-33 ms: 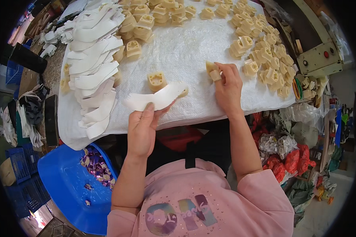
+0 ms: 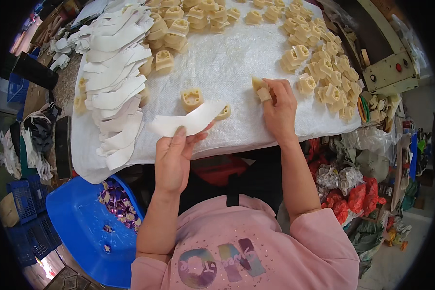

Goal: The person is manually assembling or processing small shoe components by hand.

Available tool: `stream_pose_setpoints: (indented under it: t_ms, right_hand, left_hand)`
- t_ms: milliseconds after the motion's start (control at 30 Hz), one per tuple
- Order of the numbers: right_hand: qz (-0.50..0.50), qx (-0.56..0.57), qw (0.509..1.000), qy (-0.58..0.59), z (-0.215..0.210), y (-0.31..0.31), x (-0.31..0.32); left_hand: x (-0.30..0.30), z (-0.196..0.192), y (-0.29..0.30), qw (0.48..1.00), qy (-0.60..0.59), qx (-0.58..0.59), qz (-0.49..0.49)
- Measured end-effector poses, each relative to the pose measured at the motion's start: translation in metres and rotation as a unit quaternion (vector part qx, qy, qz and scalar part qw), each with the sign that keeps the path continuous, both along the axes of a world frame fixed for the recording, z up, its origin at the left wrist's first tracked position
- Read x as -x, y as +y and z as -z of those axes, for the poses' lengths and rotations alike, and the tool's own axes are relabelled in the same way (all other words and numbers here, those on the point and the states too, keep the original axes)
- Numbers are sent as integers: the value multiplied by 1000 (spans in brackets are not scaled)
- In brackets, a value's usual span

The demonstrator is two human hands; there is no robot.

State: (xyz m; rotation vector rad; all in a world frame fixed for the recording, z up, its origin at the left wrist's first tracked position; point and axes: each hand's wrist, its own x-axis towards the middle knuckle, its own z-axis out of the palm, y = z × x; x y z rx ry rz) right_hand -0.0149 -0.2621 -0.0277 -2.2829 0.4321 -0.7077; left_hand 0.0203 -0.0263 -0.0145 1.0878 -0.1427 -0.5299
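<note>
My left hand (image 2: 175, 157) pinches a curved white strip (image 2: 188, 122) between thumb and fingers, above the near part of the table. Just beyond the strip lies a cream-coloured moulded block (image 2: 192, 98) with small holes in its face. Another cream piece (image 2: 224, 113) shows partly at the strip's right end. To the right, my right hand (image 2: 279, 104) is closed on a small pale yellow piece (image 2: 263, 92), which has a pointed upper end and a blocky lower part. Its exact kind I cannot make out, and my fingers hide some of it.
Overlapping white strips (image 2: 116, 82) run down the table's left side. Many cream blocks (image 2: 324, 72) crowd its right side, with more at the back. A white woven sheet (image 2: 227, 58) covers the table. A blue tub (image 2: 82, 232) with shiny purple scraps stands below left.
My left hand and the white strip have shifted very slightly left. My right hand has stayed almost in place, with the pale yellow piece still in it.
</note>
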Motion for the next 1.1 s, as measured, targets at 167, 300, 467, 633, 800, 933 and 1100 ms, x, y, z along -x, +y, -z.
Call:
stream_pose_setpoints:
  t_ms: [167, 300, 467, 633, 800, 933, 1100]
  right_hand:
    - [-68, -262, 960, -75, -37, 43, 26]
    - [-290, -238, 916, -143, -52, 79, 32]
    - [-293, -164, 923, -187, -39, 110, 24]
    - [-314, -54, 901, -294, -29, 119, 18]
    - [-318, -45, 900, -296, -31, 119, 17]
    - [-314, -45, 900, -297, -29, 118, 18]
    - [-316, -34, 904, -286, -29, 115, 18]
  left_hand:
    - [9, 11, 24, 996, 21, 74, -38]
    - [18, -4, 25, 996, -6, 56, -75]
    - [31, -14, 24, 991, 56, 109, -48]
    - [39, -22, 30, 983, 54, 174, -25]
    - [40, -26, 30, 985, 36, 167, -17]
    - [41, -26, 29, 990, -5, 143, -8]
    - [45, -30, 26, 992, -4, 120, -26]
